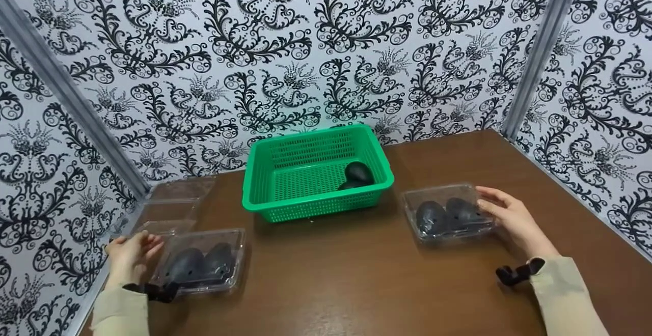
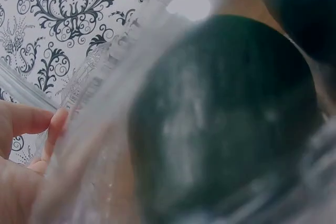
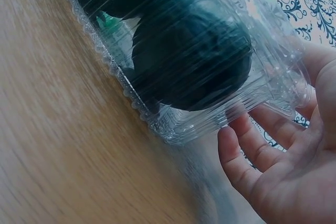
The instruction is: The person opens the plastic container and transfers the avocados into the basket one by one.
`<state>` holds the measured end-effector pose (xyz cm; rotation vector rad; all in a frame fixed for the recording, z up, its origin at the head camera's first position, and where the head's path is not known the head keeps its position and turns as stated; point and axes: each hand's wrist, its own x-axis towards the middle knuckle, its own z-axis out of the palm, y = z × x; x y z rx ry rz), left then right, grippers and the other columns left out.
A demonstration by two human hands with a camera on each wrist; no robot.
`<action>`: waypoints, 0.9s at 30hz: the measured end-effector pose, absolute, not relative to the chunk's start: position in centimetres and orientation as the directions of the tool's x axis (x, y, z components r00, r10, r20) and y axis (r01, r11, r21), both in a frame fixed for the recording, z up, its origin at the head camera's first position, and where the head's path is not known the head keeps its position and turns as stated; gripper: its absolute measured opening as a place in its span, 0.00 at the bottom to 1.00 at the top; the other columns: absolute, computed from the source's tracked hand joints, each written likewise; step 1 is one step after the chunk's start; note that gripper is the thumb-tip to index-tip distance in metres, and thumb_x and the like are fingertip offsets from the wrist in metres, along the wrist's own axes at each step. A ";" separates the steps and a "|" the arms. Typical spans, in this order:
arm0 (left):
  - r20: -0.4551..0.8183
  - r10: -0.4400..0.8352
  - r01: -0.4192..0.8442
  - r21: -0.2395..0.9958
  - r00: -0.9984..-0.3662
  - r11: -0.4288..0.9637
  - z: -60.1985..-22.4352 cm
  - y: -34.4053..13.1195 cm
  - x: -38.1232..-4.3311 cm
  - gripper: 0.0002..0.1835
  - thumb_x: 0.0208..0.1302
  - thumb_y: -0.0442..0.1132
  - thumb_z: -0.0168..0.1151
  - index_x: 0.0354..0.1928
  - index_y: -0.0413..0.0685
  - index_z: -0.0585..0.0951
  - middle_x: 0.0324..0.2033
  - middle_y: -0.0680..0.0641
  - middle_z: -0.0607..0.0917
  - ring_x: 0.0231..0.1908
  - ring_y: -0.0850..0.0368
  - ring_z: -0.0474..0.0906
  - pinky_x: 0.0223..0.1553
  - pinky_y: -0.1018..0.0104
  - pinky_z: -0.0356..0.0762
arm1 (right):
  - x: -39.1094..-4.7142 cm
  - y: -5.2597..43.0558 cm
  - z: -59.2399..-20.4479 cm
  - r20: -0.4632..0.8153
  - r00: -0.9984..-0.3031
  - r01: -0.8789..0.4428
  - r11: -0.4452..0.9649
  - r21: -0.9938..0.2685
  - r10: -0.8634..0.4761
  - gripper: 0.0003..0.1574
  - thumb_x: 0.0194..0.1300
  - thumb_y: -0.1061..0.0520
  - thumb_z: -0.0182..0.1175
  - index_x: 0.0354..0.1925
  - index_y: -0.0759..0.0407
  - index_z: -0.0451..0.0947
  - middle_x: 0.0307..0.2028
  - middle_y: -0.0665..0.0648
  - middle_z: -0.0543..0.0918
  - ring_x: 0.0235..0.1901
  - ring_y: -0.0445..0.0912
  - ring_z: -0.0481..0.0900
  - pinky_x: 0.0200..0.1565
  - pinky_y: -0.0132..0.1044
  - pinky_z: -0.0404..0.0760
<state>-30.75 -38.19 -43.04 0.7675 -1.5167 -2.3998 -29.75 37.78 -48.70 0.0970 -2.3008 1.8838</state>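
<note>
My right hand (image 1: 509, 219) grips the right end of a clear plastic clamshell box (image 1: 448, 188), its fingers (image 3: 257, 150) curled about the end wall. Inside lie dark egg-shaped fruits (image 3: 191, 51) that look like avocados. At the left, a second clear clamshell box (image 1: 237, 239) holds similar dark fruits (image 1: 219, 262). My left hand (image 1: 130, 254) is beside its left end, with fingers bent and fingertips (image 2: 59, 121) meeting at a clear plastic edge. I cannot tell whether they pinch it. Behind that hand lies more clear plastic packaging (image 1: 168, 208).
A green slotted basket (image 1: 318, 211) stands at the back middle of the brown table (image 1: 331, 280), with dark fruits (image 1: 359, 172) in its right side. Patterned walls (image 1: 316, 71) enclose the back and both sides. Black straps (image 1: 519, 272) with cameras sit at the wrists.
</note>
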 end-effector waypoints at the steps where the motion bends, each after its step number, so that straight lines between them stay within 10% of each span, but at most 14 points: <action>1: -0.314 -0.428 -0.103 0.889 -0.847 -0.446 -43.1 -38.2 -30.8 0.36 0.68 0.25 0.46 0.66 0.47 0.35 0.18 0.48 0.78 0.22 0.59 0.82 0.39 0.66 0.83 | -29.8 37.8 -48.7 0.166 -0.984 -0.151 0.206 -0.967 0.056 0.27 0.69 0.55 0.59 0.63 0.62 0.71 0.44 0.40 0.81 0.36 0.37 0.79 0.23 0.27 0.72; 12: -0.322 -0.333 -0.177 0.900 -0.886 -0.399 -43.7 -38.5 -30.7 0.47 0.68 0.24 0.46 0.73 0.44 0.25 0.23 0.49 0.82 0.29 0.58 0.84 0.46 0.64 0.81 | -29.7 37.7 -48.5 0.174 -0.983 -0.159 0.198 -0.967 0.062 0.27 0.69 0.56 0.60 0.62 0.65 0.71 0.42 0.44 0.82 0.31 0.37 0.76 0.19 0.28 0.69; 17: -0.320 -0.255 -0.203 0.896 -0.912 -0.395 -43.7 -39.0 -30.3 0.17 0.69 0.26 0.46 0.57 0.34 0.60 0.25 0.47 0.84 0.31 0.56 0.84 0.47 0.63 0.81 | -29.8 37.7 -48.6 0.179 -0.982 -0.162 0.203 -0.966 0.067 0.28 0.68 0.56 0.60 0.62 0.66 0.70 0.41 0.44 0.81 0.30 0.37 0.75 0.20 0.27 0.69; 21: -0.321 -0.209 -0.221 0.892 -0.924 -0.394 -43.6 -39.6 -29.8 0.04 0.71 0.27 0.45 0.44 0.40 0.65 0.25 0.46 0.84 0.30 0.54 0.84 0.45 0.62 0.82 | -29.9 37.9 -48.8 0.165 -0.985 -0.148 0.223 -0.964 0.060 0.29 0.69 0.55 0.59 0.64 0.65 0.70 0.42 0.44 0.81 0.30 0.38 0.75 0.21 0.28 0.72; 27: -0.305 -0.185 -0.247 0.927 -0.934 -0.282 -42.9 -40.3 -29.0 0.26 0.73 0.32 0.44 0.68 0.31 0.51 0.27 0.48 0.84 0.32 0.56 0.84 0.47 0.62 0.81 | -30.1 38.1 -48.8 0.167 -0.984 -0.149 0.233 -0.961 0.055 0.30 0.69 0.55 0.59 0.65 0.66 0.68 0.43 0.42 0.81 0.34 0.37 0.77 0.24 0.28 0.74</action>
